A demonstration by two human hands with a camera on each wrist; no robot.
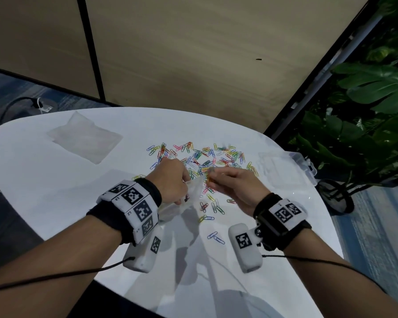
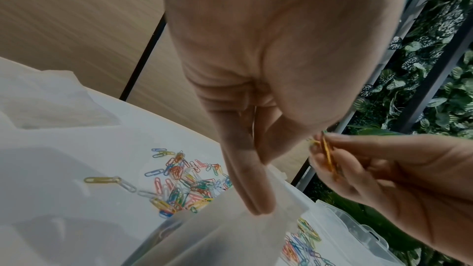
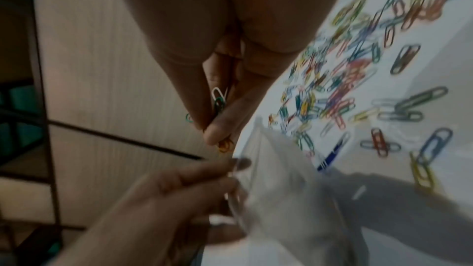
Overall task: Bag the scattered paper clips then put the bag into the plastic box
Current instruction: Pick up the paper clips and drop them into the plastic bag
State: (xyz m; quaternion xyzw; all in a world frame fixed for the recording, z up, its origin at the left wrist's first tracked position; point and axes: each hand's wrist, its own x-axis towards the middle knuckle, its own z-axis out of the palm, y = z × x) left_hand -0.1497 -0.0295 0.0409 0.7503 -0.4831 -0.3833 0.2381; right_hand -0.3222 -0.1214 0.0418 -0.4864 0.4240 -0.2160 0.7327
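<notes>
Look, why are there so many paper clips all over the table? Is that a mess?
Yes. Colourful paper clips lie spilled loose across the white table. The left hand holds a clear bag while the right hand pinches a few clips to drop in.

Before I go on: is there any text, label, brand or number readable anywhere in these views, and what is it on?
Wrist bands: square black-and-white coded markers, with tiny characters beside them too small to read.
Bag held by the left hand: a dark blue printed mark, too blurred to read.
Plastic box, paper clips, table: no text visible.
</notes>
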